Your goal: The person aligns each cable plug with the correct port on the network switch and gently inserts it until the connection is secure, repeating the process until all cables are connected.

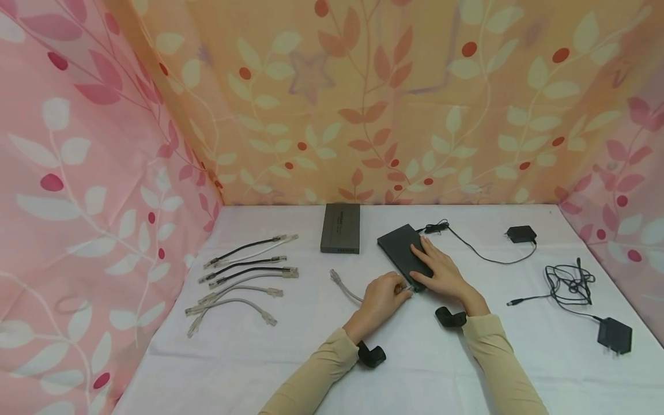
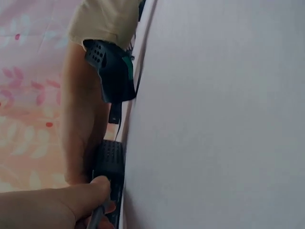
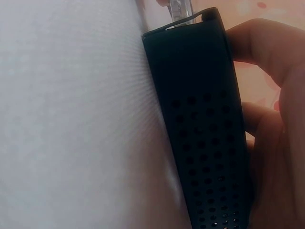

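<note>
My left hand (image 1: 381,301) pinches a short grey Ethernet cable (image 1: 343,286) near one plug, right at the port side of a black network switch (image 1: 398,245). The cable's other end trails off to the left on the table. In the right wrist view the clear plug (image 3: 180,10) meets the end of the switch; how deep it sits is hidden. On top of the switch my right hand (image 1: 440,271) presses with spread fingers, the thumb near its front corner. The perforated side (image 3: 205,138) of the switch faces the right wrist camera. A thin black lead runs from its back edge.
A second, dark grey switch (image 1: 340,229) lies behind and to the left. Several short patch cables (image 1: 244,282) are laid out at the left. That lead ends in a power adapter (image 1: 521,234); another adapter (image 1: 614,335) with a coiled cord (image 1: 570,283) lies at the right.
</note>
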A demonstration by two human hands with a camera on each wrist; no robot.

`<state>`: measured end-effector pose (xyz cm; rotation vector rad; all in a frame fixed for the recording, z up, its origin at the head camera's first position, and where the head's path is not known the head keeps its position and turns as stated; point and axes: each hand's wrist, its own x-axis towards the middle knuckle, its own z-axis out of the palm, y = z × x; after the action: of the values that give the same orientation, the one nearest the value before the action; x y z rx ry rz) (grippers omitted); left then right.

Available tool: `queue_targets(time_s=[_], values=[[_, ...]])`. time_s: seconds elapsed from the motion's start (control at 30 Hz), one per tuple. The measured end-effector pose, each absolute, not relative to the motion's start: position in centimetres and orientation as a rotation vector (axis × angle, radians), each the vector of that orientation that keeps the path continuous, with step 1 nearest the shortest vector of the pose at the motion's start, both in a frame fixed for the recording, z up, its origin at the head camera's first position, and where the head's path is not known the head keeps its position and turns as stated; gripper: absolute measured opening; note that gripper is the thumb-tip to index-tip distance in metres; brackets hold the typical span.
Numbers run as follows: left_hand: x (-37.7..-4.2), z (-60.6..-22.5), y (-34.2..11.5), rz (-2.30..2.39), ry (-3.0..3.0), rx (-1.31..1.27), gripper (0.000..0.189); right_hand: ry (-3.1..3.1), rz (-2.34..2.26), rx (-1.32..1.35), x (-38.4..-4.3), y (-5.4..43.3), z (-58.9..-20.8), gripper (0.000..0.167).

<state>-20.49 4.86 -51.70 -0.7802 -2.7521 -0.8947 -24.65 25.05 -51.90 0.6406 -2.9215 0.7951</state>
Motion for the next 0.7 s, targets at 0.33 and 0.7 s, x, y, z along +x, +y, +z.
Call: queue_targets(time_s=[0.33, 0.7], values=[[-20.81, -51.92, 5.02, -0.990, -2.760, -0.789, 0.017, -2.918, 0.793, 0.640, -24.65, 25.08, -51.95, 0.071], [-20.71, -52.20, 5.32, -1.050, -2.735, -0.788, 0.017, -2.930, 0.779, 0.640, -24.62, 24.96, -51.68, 0.072]])
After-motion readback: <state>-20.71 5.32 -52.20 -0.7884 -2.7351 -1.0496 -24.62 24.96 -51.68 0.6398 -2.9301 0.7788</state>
